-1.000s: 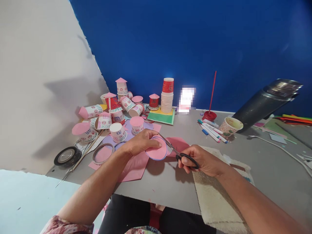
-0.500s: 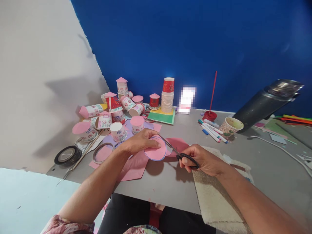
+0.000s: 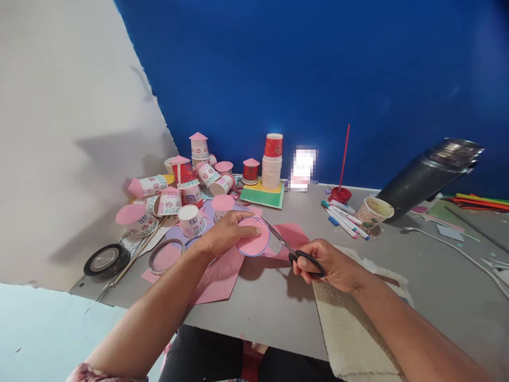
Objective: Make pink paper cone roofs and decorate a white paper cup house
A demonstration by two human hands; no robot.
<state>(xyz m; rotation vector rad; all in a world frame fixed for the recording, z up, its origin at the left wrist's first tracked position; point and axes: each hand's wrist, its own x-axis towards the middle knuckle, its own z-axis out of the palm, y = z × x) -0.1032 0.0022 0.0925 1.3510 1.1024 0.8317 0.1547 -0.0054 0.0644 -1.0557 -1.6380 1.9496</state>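
Head view, one entry. Left hand (image 3: 222, 233): closed in a pinch on a pink paper disc (image 3: 253, 243) with a blue pen line round its rim, thumb across the top face, held just above the grey table (image 3: 278, 313), about midway along its width and nearer the front edge than the back. Right hand (image 3: 332, 265): closed through the black loops of a pair of scissors (image 3: 292, 252), blades pointing left and meeting the disc's right rim at the pen line. Beneath and beside the disc: loose pink paper sheets (image 3: 218, 278), one running toward the front edge. Step in hand, by my reading: trimming the disc along its drawn outline, most of the circle already free. The next move appears to call for a small turn of the disc by the left fingers so the uncut line feeds into the blades, with short snips to stay on the curve. Left back corner: decorated paper cups (image 3: 191, 185) with pink lids. Left edge: black tape roll (image 3: 106, 260). Back edge: stack of plain cups (image 3: 272, 170), marker pens (image 3: 345, 217). Front right: beige mat (image 3: 353, 329). Against the earlier frame: the disc sits tilted slightly more toward the camera, the thumb lies further across it, and the scissors have barely shifted.
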